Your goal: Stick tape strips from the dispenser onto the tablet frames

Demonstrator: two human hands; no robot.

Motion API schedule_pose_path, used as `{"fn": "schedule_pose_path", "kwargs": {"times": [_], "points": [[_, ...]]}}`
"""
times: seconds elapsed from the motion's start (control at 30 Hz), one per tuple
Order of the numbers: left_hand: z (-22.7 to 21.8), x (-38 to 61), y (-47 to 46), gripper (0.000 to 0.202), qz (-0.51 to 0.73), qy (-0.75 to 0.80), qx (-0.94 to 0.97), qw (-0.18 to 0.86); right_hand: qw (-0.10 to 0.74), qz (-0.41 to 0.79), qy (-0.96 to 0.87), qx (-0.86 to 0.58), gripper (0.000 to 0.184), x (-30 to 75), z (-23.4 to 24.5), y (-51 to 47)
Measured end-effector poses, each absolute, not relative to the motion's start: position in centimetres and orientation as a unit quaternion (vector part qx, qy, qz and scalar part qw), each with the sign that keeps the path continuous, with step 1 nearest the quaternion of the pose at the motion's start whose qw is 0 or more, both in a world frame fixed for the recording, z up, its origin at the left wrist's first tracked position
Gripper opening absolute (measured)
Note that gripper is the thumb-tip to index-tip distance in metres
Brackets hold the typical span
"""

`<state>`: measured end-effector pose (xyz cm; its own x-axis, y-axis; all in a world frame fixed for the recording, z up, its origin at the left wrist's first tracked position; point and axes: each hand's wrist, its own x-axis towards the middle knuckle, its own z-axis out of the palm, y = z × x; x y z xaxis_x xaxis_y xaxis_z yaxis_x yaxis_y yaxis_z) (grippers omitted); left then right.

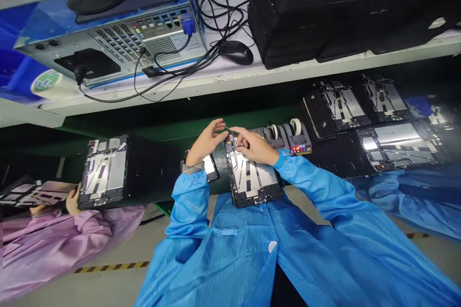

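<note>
An opened tablet-like device (254, 177) lies in front of me, its pale inner plates, dark flat cables and black frame exposed. Over its upper left corner is my left hand (208, 143), thumb and fingers apart with nothing plainly gripped. My right hand (256, 147) bends over the device's top edge with curled, closed fingers; what they hold, if anything, is too small to make out. A thin light sliver (228, 128) shows between the fingertips of both hands. Partly behind my left wrist, a smaller device (210, 168) lies on the bench.
Tape dispensers (300, 139) with white rolls stand right of my right hand. Stacks of similar opened devices are at left (106, 170) and right (342, 103). A shelf above holds a computer case (126, 43), cables, a mouse (236, 52) and black bags (324, 14). Co-workers' sleeves flank me.
</note>
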<state>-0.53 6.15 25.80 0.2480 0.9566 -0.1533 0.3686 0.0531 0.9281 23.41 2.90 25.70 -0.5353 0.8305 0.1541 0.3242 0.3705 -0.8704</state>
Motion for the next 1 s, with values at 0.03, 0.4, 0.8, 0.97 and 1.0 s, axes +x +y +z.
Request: {"fn": "schedule_pose_path", "kwargs": {"times": [0.03, 0.4, 0.8, 0.97, 1.0], "points": [[25.2, -0.9, 5.0, 0.06, 0.32, 0.54, 0.602, 0.494, 0.299, 0.423, -0.776, -0.36, 0.067, 22.8, 25.5, 3.3], [21.2, 0.3, -1.8, 0.062, 0.386, 0.566, 0.514, 0.517, 0.287, 0.383, -0.817, -0.32, 0.059, 21.8, 25.7, 5.3], [20.4, 1.3, -1.9, 0.047, 0.411, 0.565, 0.499, 0.512, 0.272, 0.372, -0.85, -0.254, 0.07, 22.1, 25.7, 6.0], [20.6, 1.3, -2.2, 0.049, 0.406, 0.571, 0.497, 0.512, 0.252, 0.385, -0.854, -0.24, 0.072, 22.9, 26.4, 5.8], [20.6, 1.3, -2.2, 0.049, 0.405, 0.573, 0.497, 0.51, 0.256, 0.389, -0.85, -0.246, 0.068, 22.8, 26.3, 5.8]]}}
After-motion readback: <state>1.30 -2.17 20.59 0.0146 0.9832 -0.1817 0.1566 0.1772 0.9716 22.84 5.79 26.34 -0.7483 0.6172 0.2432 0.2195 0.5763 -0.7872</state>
